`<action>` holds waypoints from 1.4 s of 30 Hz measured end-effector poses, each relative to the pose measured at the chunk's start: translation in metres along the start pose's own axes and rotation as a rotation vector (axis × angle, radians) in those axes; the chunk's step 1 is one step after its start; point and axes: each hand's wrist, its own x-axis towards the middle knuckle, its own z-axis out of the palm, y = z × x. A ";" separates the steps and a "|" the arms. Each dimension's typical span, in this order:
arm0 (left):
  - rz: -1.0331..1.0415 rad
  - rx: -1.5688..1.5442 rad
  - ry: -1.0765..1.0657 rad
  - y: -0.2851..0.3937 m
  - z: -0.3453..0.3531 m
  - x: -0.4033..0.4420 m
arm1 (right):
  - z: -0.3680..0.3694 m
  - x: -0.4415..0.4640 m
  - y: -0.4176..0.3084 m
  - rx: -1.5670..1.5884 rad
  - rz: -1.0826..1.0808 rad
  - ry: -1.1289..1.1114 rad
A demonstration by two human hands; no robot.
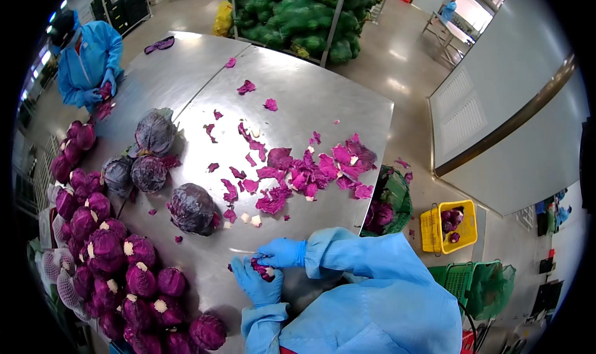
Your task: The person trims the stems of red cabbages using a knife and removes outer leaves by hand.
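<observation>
My left hand (259, 287), in a blue glove, is closed around a small piece of red cabbage (263, 270) with a pale cut part. Just above it, my right hand (280, 253), also gloved, has its fingers bent over the same piece. What else the right hand may hold is hidden; a thin bright streak lies beside its fingertips, and I cannot tell if it is a blade or a reflection. A whole dark-leaved red cabbage (192, 209) sits beyond my hands. Torn purple leaves (304, 174) and white core bits (256, 220) are scattered on the steel table (298, 87).
Trimmed red cabbages (105, 251) are piled along the left. Several untrimmed ones (154, 132) stand behind. A co-worker in blue (87, 59) handles a cabbage at far left. A yellow crate (428, 233) and a green net-lined container (397, 199) stand right of the table.
</observation>
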 end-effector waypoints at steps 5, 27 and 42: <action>-0.049 -0.060 -0.041 -0.004 -0.008 -0.007 | 0.021 -0.010 0.002 0.607 0.270 0.058; -0.264 -0.214 0.080 -0.034 -0.013 -0.032 | 0.000 -0.002 -0.053 0.270 0.257 -0.099; -0.241 -0.121 -0.052 -0.013 -0.026 -0.023 | 0.001 0.044 0.011 -0.352 0.207 0.388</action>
